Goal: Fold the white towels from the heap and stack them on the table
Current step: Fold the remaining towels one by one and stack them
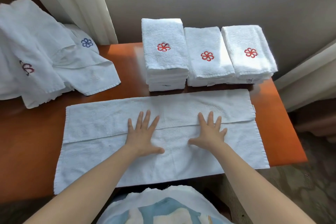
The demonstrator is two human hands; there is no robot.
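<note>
A long white terry towel (101, 129) lies flat across the orange wooden counter (125, 67), its far edge folded toward the person. The left grip (142, 136) and right grip (210, 132) press on it side by side — released, fingers spread, grasping nothing. Just behind it stand three stacks of folded white towels (207, 54) with red emblems — the loose heap of white towels (36, 51) lies at far left.

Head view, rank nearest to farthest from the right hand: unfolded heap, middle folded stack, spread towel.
1. spread towel: under the right hand, touching it.
2. middle folded stack: straight ahead, beyond the towel.
3. unfolded heap: far left.
</note>
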